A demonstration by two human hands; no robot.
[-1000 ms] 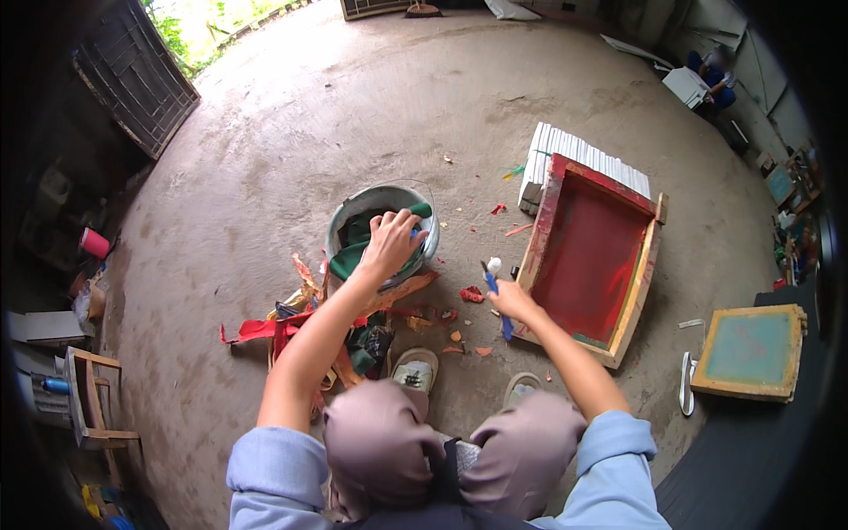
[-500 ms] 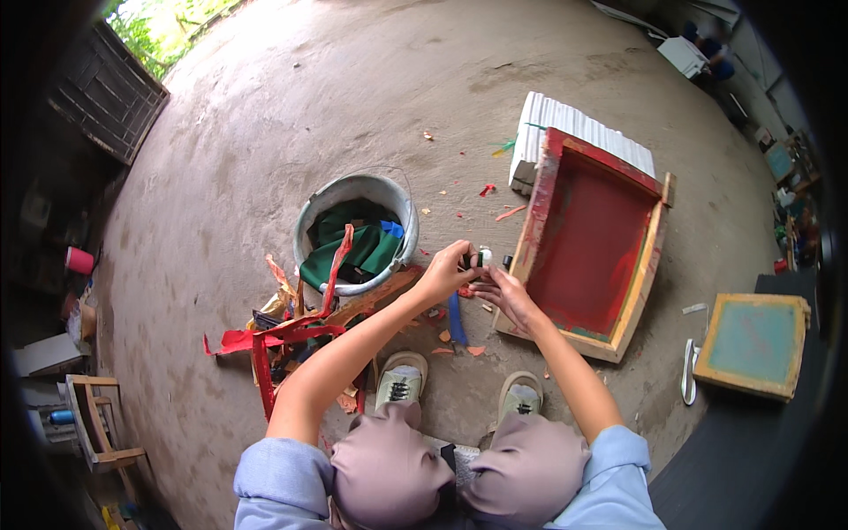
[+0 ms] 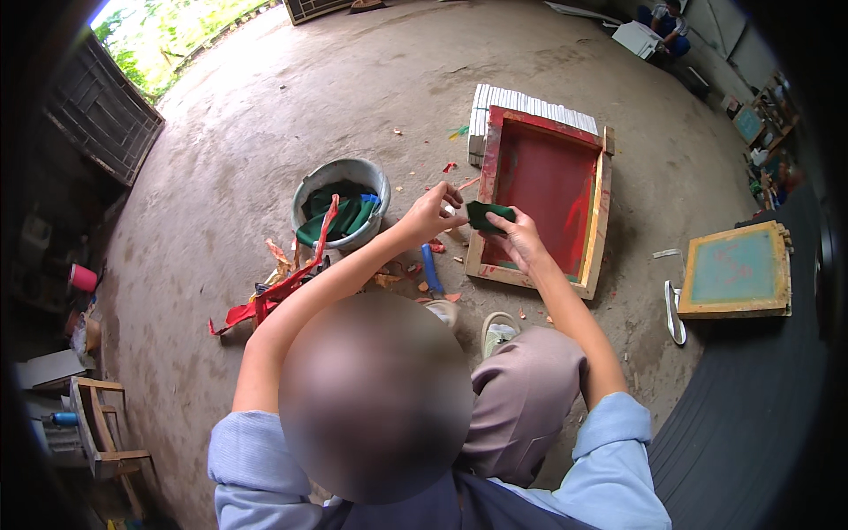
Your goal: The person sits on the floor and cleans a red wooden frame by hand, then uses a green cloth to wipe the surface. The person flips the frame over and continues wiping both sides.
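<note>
My right hand (image 3: 519, 237) is closed on a small, flat dark green piece (image 3: 488, 216), thumb on top. It is held out in front of me, over the near left corner of the red screen frame (image 3: 548, 190). Just left of it is my left hand (image 3: 431, 215), its thumb and fingers apart, with the fingertips close to the green piece. Between those fingertips shows a small white thing (image 3: 450, 210); whether they touch it I cannot tell. Dark green cloth (image 3: 353, 210) fills much of the grey bucket (image 3: 380, 181) to the left.
Behind the frame stands a white stack of panels (image 3: 539, 110). Red strips (image 3: 283, 287) and scraps lie by the bucket, near a blue strip (image 3: 431, 268). At right are a wood-edged green screen (image 3: 738, 269) and a white strap (image 3: 673, 314). Another person (image 3: 669, 26) crouches far right.
My hands have drawn apart and moved up in the picture. The dark green piece now shows plainly in my right hand. The view has shifted, and a blurred round shape covers part of my lap.
</note>
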